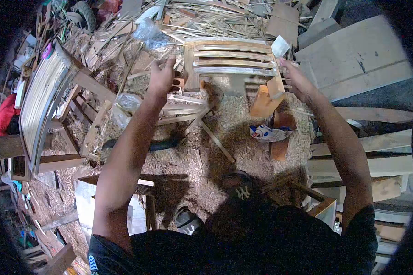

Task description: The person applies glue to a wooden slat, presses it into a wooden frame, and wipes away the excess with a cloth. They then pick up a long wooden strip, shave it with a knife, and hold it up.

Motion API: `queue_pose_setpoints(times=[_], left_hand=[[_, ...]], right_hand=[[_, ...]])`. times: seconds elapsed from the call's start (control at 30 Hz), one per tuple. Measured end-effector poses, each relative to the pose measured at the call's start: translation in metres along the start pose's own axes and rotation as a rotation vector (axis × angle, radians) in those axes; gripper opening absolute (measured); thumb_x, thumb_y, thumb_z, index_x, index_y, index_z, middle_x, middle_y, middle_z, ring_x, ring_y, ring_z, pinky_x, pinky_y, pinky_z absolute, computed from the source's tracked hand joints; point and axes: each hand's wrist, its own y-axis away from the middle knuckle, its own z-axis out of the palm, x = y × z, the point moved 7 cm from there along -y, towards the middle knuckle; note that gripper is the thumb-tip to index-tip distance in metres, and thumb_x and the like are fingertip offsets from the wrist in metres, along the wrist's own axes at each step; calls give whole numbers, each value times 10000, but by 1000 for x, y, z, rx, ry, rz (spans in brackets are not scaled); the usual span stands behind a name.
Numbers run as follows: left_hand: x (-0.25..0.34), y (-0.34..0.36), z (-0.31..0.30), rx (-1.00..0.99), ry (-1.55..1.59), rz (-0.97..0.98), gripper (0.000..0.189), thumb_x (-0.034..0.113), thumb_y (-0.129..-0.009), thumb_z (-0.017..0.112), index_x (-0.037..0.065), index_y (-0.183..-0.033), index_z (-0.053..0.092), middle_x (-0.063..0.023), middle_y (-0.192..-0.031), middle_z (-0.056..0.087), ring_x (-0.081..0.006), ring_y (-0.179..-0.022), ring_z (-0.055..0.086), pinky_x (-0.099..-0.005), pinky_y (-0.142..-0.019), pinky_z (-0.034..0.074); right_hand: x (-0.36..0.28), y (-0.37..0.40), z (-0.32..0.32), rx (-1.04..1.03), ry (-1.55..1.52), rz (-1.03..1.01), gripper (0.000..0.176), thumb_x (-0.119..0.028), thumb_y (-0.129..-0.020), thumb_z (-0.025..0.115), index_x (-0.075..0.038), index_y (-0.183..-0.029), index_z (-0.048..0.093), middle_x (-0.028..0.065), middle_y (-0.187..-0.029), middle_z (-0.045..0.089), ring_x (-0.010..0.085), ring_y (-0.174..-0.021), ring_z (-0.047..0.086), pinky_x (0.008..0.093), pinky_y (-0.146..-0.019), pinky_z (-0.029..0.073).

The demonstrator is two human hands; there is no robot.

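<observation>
A wooden frame with several curved slats [234,62] stands ahead of me, between my two hands. My left hand [162,77] is raised just left of its side post, fingers apart and nothing in them. On the other side, my right hand [295,79] is at the frame's right edge, with its fingers stretched out and fingertips close to the post. Below the frame's right end is an orange-brown wood block [263,102]. A printed plastic packet [267,133] lies near that block. Thin wooden strips [183,110] lie below my left hand.
A curved slatted wooden piece [48,96] stands at the left. Scrap strips [206,23] and a clear plastic bag [150,34] lie at the back. Large boards [353,55] and curved timber pieces [367,166] fill the right. Sawdust [179,160] covers the floor, and a white-sided box [85,201] is near my left arm.
</observation>
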Motion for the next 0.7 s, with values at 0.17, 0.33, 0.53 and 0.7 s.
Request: queue_pose_setpoints(times=[0.17, 0.33, 0.53, 0.7], left_hand=[[-9, 1, -33, 147, -80, 6, 536, 472, -918, 625, 78, -1242, 460, -145, -899, 650, -230, -663, 658, -379, -542, 523], [-13, 15, -62, 155, -61, -14, 581, 440, -929, 623, 41, -1309, 441, -128, -879, 645, -211, -668, 637, -367, -548, 518], [-21, 8, -99, 210, -201, 89, 385, 335, -908, 629, -12, -1072, 650, -132, -827, 680, -189, -635, 646, -351, -570, 517], [-68, -25, -136, 310, -362, 67, 337, 310, -860, 652, -16, -914, 723, -116, -826, 718, -181, -678, 675, -331, -628, 527]], right_hand=[[10, -9, -32, 149, 75, 14, 776, -647, -930, 475, -56, -1429, 422, 136, -1324, 551, 226, -1147, 538, 401, -977, 410], [1, -4, -28, 89, 48, -58, 699, -620, -955, 468, -62, -1375, 494, 80, -1218, 620, 158, -1031, 562, 337, -904, 426], [-38, 26, -32, 382, 266, -379, 500, -471, -1002, 501, -30, -1163, 671, 28, -953, 673, 73, -781, 537, 235, -715, 442], [-66, 65, 5, 275, 305, -584, 371, -349, -1005, 549, -16, -1065, 700, -17, -747, 606, 40, -629, 487, 218, -530, 383]])
